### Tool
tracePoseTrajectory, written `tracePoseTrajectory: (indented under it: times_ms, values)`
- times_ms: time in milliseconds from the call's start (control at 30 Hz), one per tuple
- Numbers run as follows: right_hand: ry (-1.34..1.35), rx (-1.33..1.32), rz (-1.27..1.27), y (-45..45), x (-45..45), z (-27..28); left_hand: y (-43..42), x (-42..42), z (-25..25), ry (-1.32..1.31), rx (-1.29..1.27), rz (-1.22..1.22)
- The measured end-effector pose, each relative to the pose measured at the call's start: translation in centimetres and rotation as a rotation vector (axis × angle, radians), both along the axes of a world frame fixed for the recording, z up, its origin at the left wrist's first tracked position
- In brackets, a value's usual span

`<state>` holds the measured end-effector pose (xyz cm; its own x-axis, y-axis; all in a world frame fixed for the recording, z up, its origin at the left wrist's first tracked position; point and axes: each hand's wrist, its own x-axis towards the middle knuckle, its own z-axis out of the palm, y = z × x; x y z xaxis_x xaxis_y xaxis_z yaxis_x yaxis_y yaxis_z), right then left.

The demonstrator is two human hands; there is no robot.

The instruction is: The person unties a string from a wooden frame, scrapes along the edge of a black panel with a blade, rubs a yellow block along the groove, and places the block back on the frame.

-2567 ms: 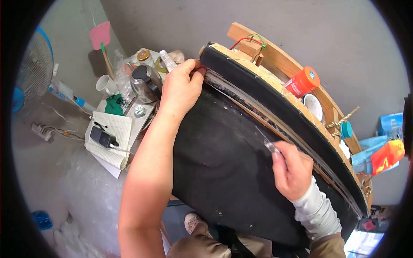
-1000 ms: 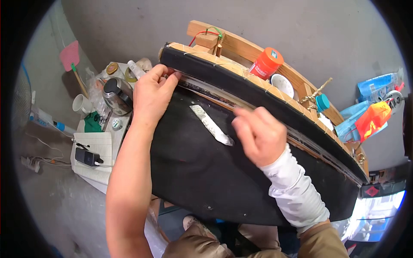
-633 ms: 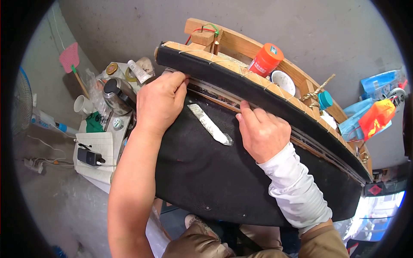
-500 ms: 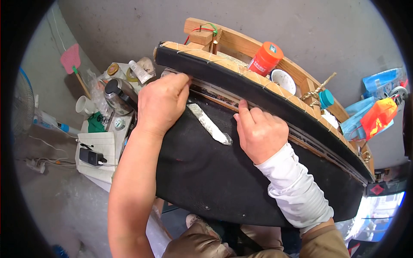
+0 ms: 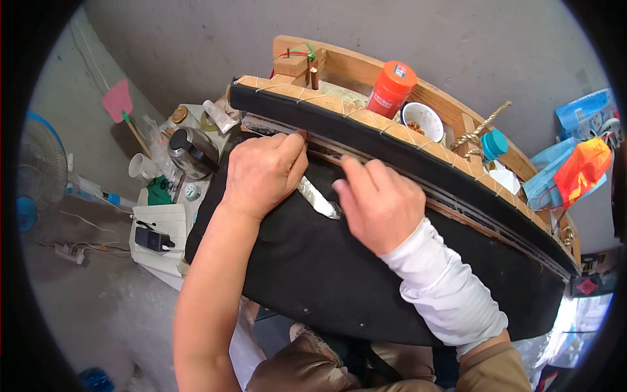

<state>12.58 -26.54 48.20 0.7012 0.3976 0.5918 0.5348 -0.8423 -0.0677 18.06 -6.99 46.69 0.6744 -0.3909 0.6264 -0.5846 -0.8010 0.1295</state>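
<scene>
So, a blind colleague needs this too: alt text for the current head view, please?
A person's left hand and right hand are at a long, narrow strip beneath a curved black edge, over a black sheet. A whitish, elongated piece lies partly hidden by the left hand; behind the edge are an orange-red jar and a white bowl.

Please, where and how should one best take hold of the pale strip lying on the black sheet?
I would take the pale strip by its lower right end, the grip of the right hand coming from above and the right, across its narrow width. It seems to lie flat on the black sheet; the left hand hides its upper end, while this end is bare.
</scene>
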Motion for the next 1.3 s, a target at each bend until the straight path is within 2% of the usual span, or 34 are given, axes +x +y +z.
tracePoseTrajectory:
  times_ms: [67, 167, 233, 400, 467, 500, 533, 567, 667, 700, 767, 933, 1000, 1067, 1300]
  values:
    - [0.089, 0.110, 0.192, 0.9, -0.6, 0.5, -0.1, 0.0, 0.0, -0.011, -0.029, 0.002]
    - [0.099, 0.115, 0.249, 2.2, -0.2, -1.4, -0.2, 0.0, 0.1, -0.012, -0.049, -0.014]
    - [0.005, 0.026, 0.198, 2.0, 0.4, -1.9, -0.3, -0.1, 0.3, 0.015, -0.041, -0.032]
    - [0.084, -0.069, 0.084, 0.6, -1.7, -0.3, -0.5, -0.1, 0.2, 0.038, -0.116, -0.058]
    - [0.192, 0.010, -0.027, -1.2, -3.1, 1.1, -0.4, -0.1, 0.3, 0.056, -0.155, -0.061]
    - [0.427, 0.082, -0.131, -2.0, -4.0, 2.0, -0.3, -0.1, 0.4, 0.063, -0.137, -0.070]
    - [0.547, 0.080, -0.246, -2.9, -4.4, 2.7, -0.2, -0.2, 0.3, 0.073, -0.118, -0.076]
    - [0.514, 0.215, -0.236, -4.1, -4.5, 1.4, -0.1, -0.2, 0.2, 0.074, -0.121, -0.074]
    - [0.929, 0.869, -0.208, -6.2, -3.9, 0.8, -0.3, -0.3, 0.4, 0.042, -0.131, -0.084]
    - [0.927, 0.868, -0.206, -6.0, -3.8, 0.9, -0.3, -0.4, 0.5, 0.073, -0.119, -0.076]
    - [0.953, 1.032, -0.248, -5.3, -3.5, 0.8, -0.1, -0.6, 0.7, 0.105, -0.103, -0.061]
    - [0.755, 0.919, -0.289, -3.2, -2.8, 0.7, 0.0, -0.5, 0.2, 0.069, -0.106, -0.053]
    - [1.065, 0.967, -0.320, -1.9, -2.5, 2.3, 0.0, -0.4, 0.1, 0.077, -0.114, -0.053]
    - [1.173, 0.969, -0.279, -0.9, -1.4, 2.1, 0.0, -0.3, 0.0, 0.083, -0.126, -0.052]
    - [1.138, 0.905, -0.252, 3.3, 1.4, 1.7, 0.1, -0.2, -0.4, 0.071, -0.187, -0.053]
